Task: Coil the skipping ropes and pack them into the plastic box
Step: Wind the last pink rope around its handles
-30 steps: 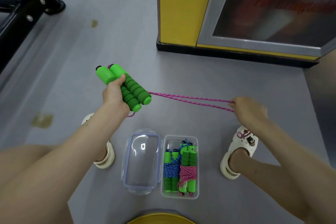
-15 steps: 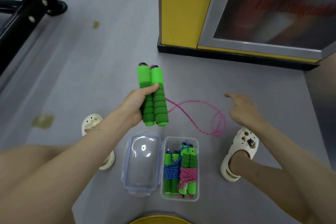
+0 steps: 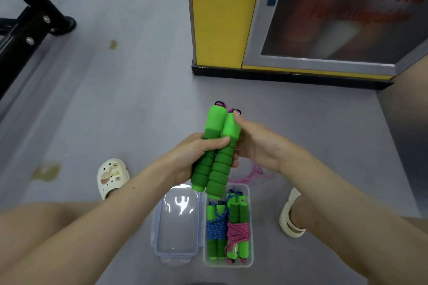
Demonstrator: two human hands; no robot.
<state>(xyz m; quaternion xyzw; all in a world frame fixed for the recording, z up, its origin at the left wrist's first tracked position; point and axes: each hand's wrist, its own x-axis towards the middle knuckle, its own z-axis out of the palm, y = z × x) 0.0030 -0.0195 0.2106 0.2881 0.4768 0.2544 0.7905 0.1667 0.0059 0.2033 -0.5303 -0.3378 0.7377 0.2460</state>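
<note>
Two green handles (image 3: 215, 152) held near upright: left hand (image 3: 192, 157) fingers clench both, right hand (image 3: 259, 146) pinches one.

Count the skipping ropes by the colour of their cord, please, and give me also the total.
Pink cord: 2, the held rope in the left hand and right hand, and the pink coiled rope in the plastic box.
Blue cord: 1, the blue coiled rope in the same box.
Total: 3.

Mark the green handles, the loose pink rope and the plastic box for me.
green handles (image 3: 220, 169): head view, ribbed foam of the right-side handle.
loose pink rope (image 3: 249, 177): head view, bunched cord just beyond the box.
plastic box (image 3: 251, 233): head view, its right wall.
</note>
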